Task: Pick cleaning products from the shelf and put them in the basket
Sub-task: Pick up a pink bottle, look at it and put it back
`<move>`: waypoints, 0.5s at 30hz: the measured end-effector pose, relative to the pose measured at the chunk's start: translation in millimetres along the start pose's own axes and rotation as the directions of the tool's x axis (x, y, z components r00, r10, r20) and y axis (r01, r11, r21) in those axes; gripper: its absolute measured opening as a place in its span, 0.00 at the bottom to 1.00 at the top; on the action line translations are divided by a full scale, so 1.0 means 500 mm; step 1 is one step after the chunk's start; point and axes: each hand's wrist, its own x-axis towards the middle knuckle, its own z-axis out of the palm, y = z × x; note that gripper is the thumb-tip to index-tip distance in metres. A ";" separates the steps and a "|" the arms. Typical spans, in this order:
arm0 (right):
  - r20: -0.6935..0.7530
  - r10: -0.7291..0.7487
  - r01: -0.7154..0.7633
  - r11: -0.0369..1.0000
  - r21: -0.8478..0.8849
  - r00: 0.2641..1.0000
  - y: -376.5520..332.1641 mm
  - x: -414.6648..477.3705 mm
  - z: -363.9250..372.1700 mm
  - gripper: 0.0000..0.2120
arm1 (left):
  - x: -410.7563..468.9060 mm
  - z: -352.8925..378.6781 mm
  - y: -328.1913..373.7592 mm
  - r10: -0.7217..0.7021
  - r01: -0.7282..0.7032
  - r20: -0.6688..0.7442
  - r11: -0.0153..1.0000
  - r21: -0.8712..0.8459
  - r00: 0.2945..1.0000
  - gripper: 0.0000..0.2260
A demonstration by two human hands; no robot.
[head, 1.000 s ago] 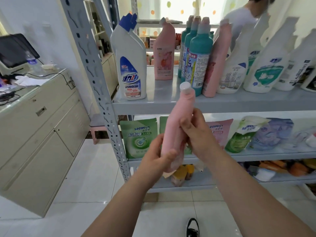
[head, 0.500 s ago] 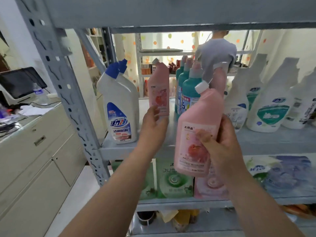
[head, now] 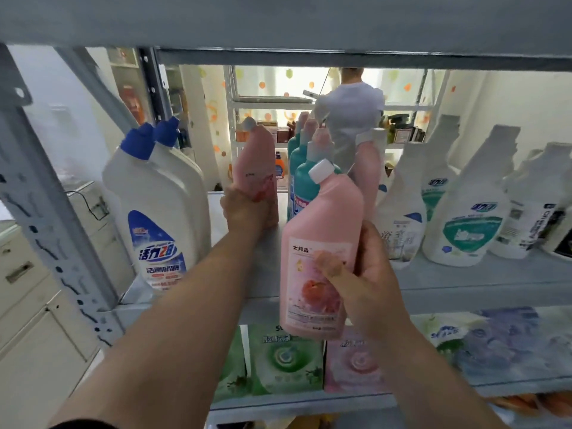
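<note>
My right hand (head: 368,274) grips a pink bottle with a white cap (head: 315,252), held upright in front of the grey shelf (head: 464,277). My left hand (head: 244,209) reaches onto the shelf and grips the lower part of a second pink bottle (head: 257,162) standing there. Two white bottles with blue caps (head: 158,205) stand to its left. Teal bottles (head: 303,168) stand just behind the held bottle. No basket is in view.
White spray-type bottles (head: 464,212) line the shelf at right. Green and pink refill pouches (head: 288,360) fill the shelf below. A grey perforated upright (head: 46,230) stands at left beside a beige cabinet (head: 28,305). A person in a grey shirt (head: 349,119) stands beyond the shelf.
My right hand has lifted the pink bottle up in front of the shelf. My left hand let go of it, reached in and closed on the second pink bottle. The camera moved closer.
</note>
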 end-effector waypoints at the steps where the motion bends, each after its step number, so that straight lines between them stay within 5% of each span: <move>1: -0.002 -0.004 0.004 1.000 -0.005 1.000 0.000 0.003 -0.001 0.21 | -0.007 0.002 -0.003 0.009 -0.009 -0.006 1.000 -0.004 1.000 0.32; 15: -0.078 -0.061 0.063 0.998 0.027 0.995 0.003 -0.023 0.016 0.21 | -0.248 -0.180 -0.053 0.194 -0.177 0.091 0.970 -0.163 0.977 0.19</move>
